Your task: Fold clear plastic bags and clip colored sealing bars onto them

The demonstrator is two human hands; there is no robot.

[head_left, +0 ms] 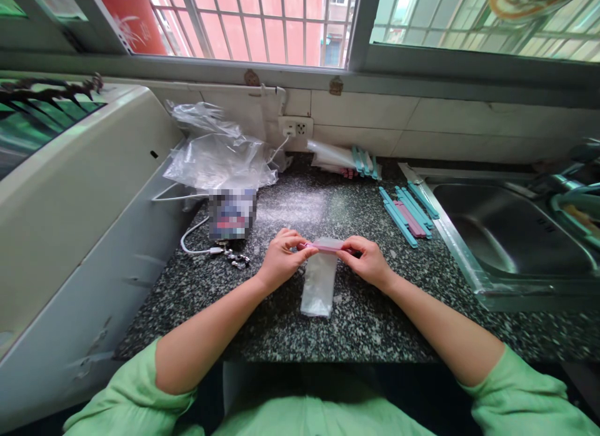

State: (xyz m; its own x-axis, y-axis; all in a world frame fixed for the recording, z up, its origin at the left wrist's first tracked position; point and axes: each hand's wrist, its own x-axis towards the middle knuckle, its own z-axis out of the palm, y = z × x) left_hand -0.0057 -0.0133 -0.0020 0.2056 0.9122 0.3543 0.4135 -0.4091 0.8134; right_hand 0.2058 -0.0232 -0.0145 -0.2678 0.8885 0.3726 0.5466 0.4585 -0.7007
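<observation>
- Left hand (284,259) pinching one end of a pink clip (328,248), right hand (368,261) pinching the other
- Clip's across a clear bag (319,286), near its top (speckled counter (262,336) underneath)
- Loose blue clips (415,207) near the sink (497,236)

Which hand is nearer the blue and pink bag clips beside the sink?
Right. The right hand sits left of the bag clips; the left hand is farther left, across the plastic bag.
</observation>
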